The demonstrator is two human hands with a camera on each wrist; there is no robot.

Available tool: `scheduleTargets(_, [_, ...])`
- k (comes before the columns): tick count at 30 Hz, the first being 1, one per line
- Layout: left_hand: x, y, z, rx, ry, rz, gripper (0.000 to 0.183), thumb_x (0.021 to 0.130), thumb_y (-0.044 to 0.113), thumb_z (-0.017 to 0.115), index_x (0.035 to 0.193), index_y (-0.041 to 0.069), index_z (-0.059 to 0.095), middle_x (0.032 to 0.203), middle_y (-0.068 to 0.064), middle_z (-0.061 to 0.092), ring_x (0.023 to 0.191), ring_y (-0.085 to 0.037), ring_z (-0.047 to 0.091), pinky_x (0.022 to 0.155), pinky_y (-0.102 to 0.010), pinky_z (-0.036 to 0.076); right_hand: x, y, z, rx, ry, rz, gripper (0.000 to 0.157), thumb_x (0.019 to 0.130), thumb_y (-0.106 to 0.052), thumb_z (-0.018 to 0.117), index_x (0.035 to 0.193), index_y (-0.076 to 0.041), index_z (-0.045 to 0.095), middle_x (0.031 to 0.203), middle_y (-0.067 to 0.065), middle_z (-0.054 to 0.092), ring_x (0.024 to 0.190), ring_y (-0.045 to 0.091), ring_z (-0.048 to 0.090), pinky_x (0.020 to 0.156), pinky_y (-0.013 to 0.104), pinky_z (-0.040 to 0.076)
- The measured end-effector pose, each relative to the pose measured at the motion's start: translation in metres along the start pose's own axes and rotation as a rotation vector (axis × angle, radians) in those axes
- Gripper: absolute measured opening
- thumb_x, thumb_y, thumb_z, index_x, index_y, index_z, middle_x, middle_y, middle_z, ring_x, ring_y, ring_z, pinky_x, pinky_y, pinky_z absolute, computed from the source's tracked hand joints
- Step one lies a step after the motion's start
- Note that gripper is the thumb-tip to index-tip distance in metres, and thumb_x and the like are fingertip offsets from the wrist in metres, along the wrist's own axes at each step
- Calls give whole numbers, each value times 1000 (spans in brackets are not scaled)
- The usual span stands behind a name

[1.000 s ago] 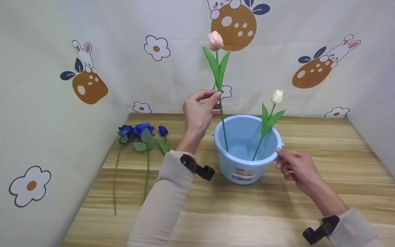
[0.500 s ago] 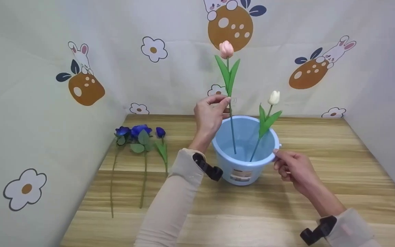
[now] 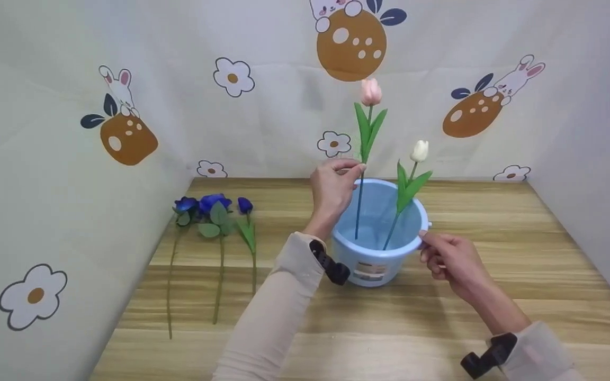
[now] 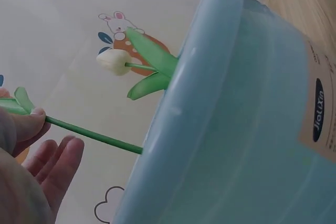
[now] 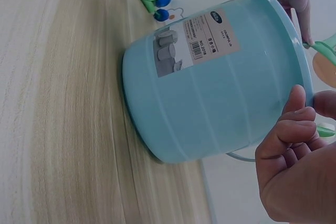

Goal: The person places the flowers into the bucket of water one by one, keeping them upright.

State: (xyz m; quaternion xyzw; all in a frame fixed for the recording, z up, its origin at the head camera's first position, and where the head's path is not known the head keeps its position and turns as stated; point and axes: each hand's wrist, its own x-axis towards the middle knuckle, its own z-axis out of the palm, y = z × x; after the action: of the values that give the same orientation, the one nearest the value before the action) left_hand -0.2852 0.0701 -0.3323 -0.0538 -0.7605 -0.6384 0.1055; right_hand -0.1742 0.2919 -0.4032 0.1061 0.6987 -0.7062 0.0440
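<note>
My left hand [image 3: 332, 191] pinches the stem of a pink tulip [image 3: 371, 92] between thumb and fingertips, just below its leaves. The tulip stands upright, its lower stem inside a light blue bucket [image 3: 340, 226]. A white tulip [image 3: 419, 152] leans to the right inside the same bucket; in the left wrist view its bloom [image 4: 113, 62] shows beyond the rim. My right hand [image 3: 456, 264] grips the bucket's right rim between thumb and curled fingers, as the right wrist view also shows. A printed label [image 5: 197, 43] is on the bucket's front.
On the wooden table [image 3: 389, 338], left of the bucket, lie two blue roses [image 3: 214, 205] and a blue tulip [image 3: 245, 205], stems toward me. Cloth walls [image 3: 284, 106] with printed rabbits and flowers enclose the back and sides.
My left hand has moved right and down with the pink tulip, bringing it lower and nearer the white tulip. The right hand stays on the rim.
</note>
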Motion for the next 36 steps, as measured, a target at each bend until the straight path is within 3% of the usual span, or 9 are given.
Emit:
scheduleTargets(4, [-2,-1,6,95,9,22,12,92,19,84,101,12,85,109,-3,75,104,-16,66,89,-27,54,0,1,0,3,2,1,32,106,-23,63,77,-11,71,63,-3,63,49,7,46,47,20,35])
scheduleTargets(11, [-6,0,17,200,22,-44,10,90,25,86,97,17,87,102,3,81,86,-9,61,72,-22,45,-1,0,0,13,-13,-5,34,106,-24,63,75,-12,71,62,-3,62,48,7,44,47,20,33])
scheduleTargets(15, [-8,0,23,227,-4,-88,9,91,25,85,96,18,87,92,4,79,77,-8,58,65,-22,41,-1,0,-1,13,-20,-7,35,107,-24,62,75,-12,70,62,-4,62,48,6,45,46,19,34])
scheduleTargets(19, [-11,-1,29,257,-36,-127,9,92,27,84,97,20,86,89,7,77,75,-8,58,64,-22,42,-1,1,-2,12,-14,-8,35,107,-24,62,75,-13,70,61,-4,62,48,6,45,46,19,34])
scheduleTargets(36, [-9,-12,41,342,-37,-150,9,91,29,84,92,21,87,86,8,79,76,-8,62,66,-24,46,0,1,0,6,-20,-7,33,106,-24,64,75,-12,70,61,-4,61,48,6,45,47,19,33])
